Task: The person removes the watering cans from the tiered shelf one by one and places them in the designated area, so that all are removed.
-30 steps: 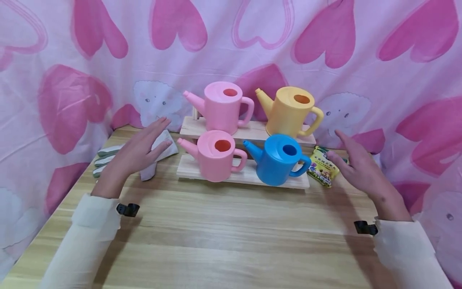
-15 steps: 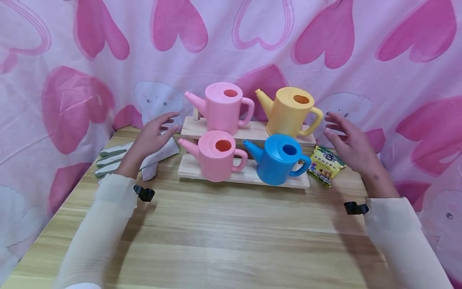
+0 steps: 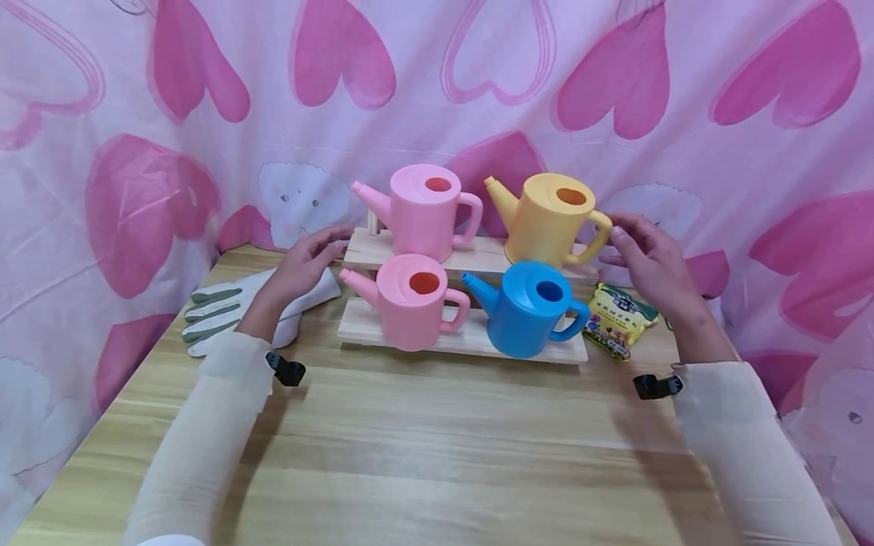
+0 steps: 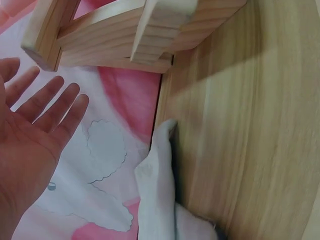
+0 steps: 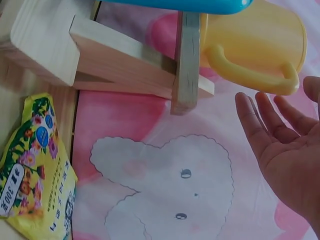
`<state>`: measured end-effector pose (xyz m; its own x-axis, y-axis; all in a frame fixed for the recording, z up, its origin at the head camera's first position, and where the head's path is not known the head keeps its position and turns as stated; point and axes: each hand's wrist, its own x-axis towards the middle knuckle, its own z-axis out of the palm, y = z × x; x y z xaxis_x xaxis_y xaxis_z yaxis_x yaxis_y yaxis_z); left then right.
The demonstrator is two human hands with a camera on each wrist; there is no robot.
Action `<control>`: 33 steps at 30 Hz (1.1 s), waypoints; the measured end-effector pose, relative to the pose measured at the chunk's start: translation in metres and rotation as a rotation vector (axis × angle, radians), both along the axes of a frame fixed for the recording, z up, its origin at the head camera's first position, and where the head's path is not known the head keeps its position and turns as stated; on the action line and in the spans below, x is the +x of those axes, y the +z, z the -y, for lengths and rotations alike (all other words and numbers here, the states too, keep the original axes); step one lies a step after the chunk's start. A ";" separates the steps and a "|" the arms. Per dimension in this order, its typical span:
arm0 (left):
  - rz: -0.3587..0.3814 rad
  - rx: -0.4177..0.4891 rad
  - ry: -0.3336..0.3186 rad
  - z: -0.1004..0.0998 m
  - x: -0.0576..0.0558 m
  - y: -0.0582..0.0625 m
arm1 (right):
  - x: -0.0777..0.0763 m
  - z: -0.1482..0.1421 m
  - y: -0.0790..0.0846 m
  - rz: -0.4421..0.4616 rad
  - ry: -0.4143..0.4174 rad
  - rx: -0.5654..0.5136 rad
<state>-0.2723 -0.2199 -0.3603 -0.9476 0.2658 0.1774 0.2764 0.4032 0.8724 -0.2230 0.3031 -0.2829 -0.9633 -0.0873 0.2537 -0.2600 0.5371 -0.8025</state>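
Wooden stand point(image 3: 483, 249): pale, flat-faced planks with fine straight grain, built in two steps, the upper set behind the lower; squared edges and slanting supports show in the wrist views.
Yellow can point(image 3: 546, 220): smooth, matt, plastic-looking cylinder with a tapered spout and thick looped handle; upright at the right end of the upper plank, spout to the left.
Right hand point(image 3: 654, 262): just beside the yellow handle — fingers point(image 5: 250, 120) loosely bent and apart from the thumb, gripping nothing; whether a fingertip touches the handle, I cannot tell.
Left hand point(image 3: 298, 267): near the upper plank's left end, fingers point(image 4: 71, 119) nearly straight and slightly spread, palm bare, nothing held; contact with the wood cannot be made out.
Upper pink can point(image 3: 423, 220): same rounded form, upright left of the yellow one.
Lower pink can point(image 3: 410, 315): upright on the lower plank, its round opening reddish inside.
Blue can point(image 3: 526, 311): glossy, upright to the right of the lower pink one.
Glove point(image 3: 228, 307): soft white cloth with green-grey finger strips, lying creased beneath the left forearm.
Packet point(image 3: 617, 322): shiny, crinkled yellow-and-green film printed with flowers, beside the stand's right end.
Surface point(image 3: 437, 455): light, streaky wood grain — smooth, faintly reflective.
Curtain point(image 3: 419, 45): thin, rippled pink fabric with hearts.
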 end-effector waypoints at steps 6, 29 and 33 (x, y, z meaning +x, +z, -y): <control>0.029 0.015 0.009 -0.006 -0.002 -0.003 | -0.004 0.004 -0.001 0.039 0.002 -0.066; 0.190 0.337 -0.034 -0.013 -0.011 -0.019 | -0.010 0.006 -0.004 -0.010 0.045 -0.064; 0.223 0.386 -0.033 -0.014 -0.011 -0.020 | -0.010 0.006 -0.005 -0.017 0.046 -0.071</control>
<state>-0.2834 -0.2056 -0.3807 -0.9661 0.2506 0.0623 0.0721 0.0300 0.9969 -0.2326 0.2976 -0.2882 -0.9544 -0.1125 0.2767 -0.2966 0.4657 -0.8337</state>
